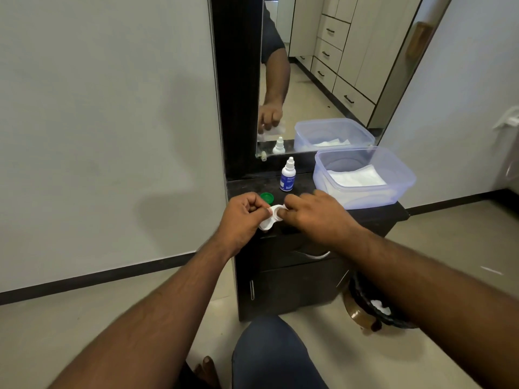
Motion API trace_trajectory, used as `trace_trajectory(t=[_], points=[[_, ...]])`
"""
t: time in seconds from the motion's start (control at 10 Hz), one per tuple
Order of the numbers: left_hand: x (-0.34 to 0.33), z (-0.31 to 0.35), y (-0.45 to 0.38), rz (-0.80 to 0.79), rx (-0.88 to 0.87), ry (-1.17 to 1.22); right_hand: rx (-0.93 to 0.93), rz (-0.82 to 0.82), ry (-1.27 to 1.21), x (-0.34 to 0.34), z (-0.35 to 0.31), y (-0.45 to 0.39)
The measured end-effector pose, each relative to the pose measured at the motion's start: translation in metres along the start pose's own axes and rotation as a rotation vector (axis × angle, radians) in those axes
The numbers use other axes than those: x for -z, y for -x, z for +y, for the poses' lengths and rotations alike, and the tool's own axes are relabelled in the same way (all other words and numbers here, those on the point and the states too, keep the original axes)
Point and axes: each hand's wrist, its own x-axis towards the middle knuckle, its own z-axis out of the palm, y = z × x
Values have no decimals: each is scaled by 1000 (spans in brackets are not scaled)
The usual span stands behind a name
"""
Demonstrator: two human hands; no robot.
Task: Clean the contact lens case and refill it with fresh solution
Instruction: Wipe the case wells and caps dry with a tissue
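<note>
A dark cabinet [309, 265] stands under a tall mirror [331, 66]. On its top sits a clear plastic tub [362, 197] with white tissues inside. Two hands meet over the front edge. The left hand [241, 217] has its fingers curled, pinching the white lens case [271, 219] from the left. The right hand [317, 214] pinches a small white bit at the case's right side. Behind them stand a little solution bottle [288, 176] and a green cap [266, 197].
</note>
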Motion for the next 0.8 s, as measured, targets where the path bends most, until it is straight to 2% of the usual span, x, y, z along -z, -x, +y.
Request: trace_trajectory(t=[0.1, 0.2, 0.3, 0.4, 0.5, 0.6, 0.7, 0.8], points=[[3, 1, 1, -20, 12, 14, 91, 75, 69, -3, -2, -3], [4, 2, 1, -26, 23, 8, 18, 82, 22, -5, -5, 2], [1, 3, -1, -24, 54, 32, -247, -39, -77, -4, -23, 3], [2, 3, -1, -21, 50, 46, -927, -80, -1254, 8, -40, -10], [3, 1, 0, 1, 61, 73, -1165, 99, -2156, 15, -33, -2], [0, -1, 0, 15, 42, 37, -1113, 344, -2128, 15, -28, 13], [-2, -2, 0, 3, 17, 16, -980, 369, -1767, 14, -17, 15], [-1, -1, 0, -22, -1, 7, -757, 267, -1445, 15, -6, 5]])
